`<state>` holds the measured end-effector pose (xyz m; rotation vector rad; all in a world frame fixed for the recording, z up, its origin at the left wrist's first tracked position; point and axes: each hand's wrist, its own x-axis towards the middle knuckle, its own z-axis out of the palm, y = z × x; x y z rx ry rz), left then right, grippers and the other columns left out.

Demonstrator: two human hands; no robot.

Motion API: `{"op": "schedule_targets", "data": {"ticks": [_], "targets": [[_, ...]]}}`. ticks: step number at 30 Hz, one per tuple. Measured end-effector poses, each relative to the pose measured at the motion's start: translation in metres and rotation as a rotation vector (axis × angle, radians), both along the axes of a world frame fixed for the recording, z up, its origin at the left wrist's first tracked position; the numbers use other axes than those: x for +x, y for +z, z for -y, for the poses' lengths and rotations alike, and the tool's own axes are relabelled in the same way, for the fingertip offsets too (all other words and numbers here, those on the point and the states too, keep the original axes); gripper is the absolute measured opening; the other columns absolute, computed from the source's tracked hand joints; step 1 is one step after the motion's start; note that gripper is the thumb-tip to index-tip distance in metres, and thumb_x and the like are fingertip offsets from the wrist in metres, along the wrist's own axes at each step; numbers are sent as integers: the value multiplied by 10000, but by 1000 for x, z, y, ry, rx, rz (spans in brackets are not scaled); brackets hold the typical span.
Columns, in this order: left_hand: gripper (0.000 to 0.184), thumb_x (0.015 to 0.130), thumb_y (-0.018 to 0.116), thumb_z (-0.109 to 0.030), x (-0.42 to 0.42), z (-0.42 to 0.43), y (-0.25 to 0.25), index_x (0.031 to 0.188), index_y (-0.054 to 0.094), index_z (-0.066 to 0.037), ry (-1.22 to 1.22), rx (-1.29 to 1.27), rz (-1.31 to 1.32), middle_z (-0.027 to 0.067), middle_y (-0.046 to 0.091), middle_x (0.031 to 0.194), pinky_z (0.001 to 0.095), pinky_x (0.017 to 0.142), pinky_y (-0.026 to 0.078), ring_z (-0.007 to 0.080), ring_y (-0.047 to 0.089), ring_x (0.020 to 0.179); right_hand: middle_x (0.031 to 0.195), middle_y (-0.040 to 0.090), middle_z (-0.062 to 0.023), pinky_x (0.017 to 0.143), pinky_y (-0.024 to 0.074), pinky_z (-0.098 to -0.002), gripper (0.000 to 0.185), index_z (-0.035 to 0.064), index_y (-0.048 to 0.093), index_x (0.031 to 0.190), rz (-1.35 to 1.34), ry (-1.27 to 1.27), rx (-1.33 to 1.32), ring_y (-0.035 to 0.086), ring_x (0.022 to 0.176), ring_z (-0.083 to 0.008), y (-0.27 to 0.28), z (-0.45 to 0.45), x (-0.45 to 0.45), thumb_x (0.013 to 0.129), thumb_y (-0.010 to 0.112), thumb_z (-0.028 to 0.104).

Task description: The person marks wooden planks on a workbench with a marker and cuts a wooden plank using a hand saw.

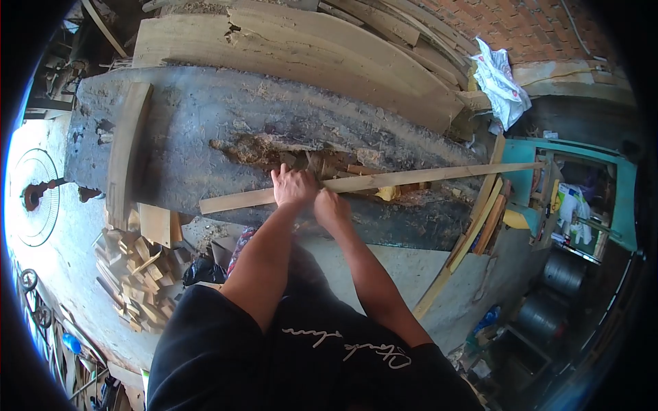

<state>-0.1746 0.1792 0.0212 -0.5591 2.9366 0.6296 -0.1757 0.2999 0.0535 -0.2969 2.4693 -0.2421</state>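
Observation:
A long, thin wooden strip [425, 177] lies slantwise across a big dark slab of wood [185, 130] with a rough, hollowed middle. My left hand [295, 187] is laid over the strip, its fingers bent past the far edge and gripping it. Close beside it, my right hand [332, 208] is closed in a fist at the strip's near edge. What sits inside that fist is hidden. Just beyond my hands, the broken hollow [257, 147] holds crumbly brown wood and loose pieces. A small yellow piece [388, 193] rests below the strip, to the right of my hands.
A short plank [128, 154] crosses the slab's left end. Large boards [295, 51] lean behind. Offcuts [140, 274] are heaped on the floor at left, near a fan [38, 197]. Long battens [473, 236] slant at right, before a teal cabinet [620, 198]. A white bag [500, 82] hangs at back right.

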Motion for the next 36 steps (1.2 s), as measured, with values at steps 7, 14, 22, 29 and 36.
{"op": "schedule_targets", "data": {"ticks": [7,14,22,29,36], "targets": [[350,855,463,-288,-1,-1,-4,687,682,-71,23,51,28,72,679,800,463,837,361,257,552,939,847,670,-229,714,528,-498,199,11,592,916,76,-97,59,659,806,-406,46,-7,24,909,486,179],[358,861,460,-296,6,-3,-7,683,684,-80,4,27,-4,75,676,793,450,839,361,247,549,942,792,664,-236,703,521,-508,242,18,579,894,-24,-1,-45,662,773,-404,9,-5,13,940,469,229],[373,861,454,-300,1,0,0,665,686,-83,-15,56,59,87,682,784,448,838,362,250,556,938,730,665,-208,668,533,-478,268,30,579,903,-57,-72,-36,671,731,-388,20,-4,25,959,439,251],[378,856,452,-304,3,-2,-12,680,695,-74,-1,6,49,84,687,803,463,870,364,261,554,967,791,674,-206,664,535,-468,254,25,596,884,5,-86,9,670,742,-387,36,-18,41,950,445,219],[353,851,452,-298,4,-1,-7,677,678,-90,-16,29,53,72,688,816,439,848,362,252,558,939,886,673,-226,737,518,-501,232,21,586,970,67,-35,-12,655,868,-403,21,-2,8,921,484,224]]}}
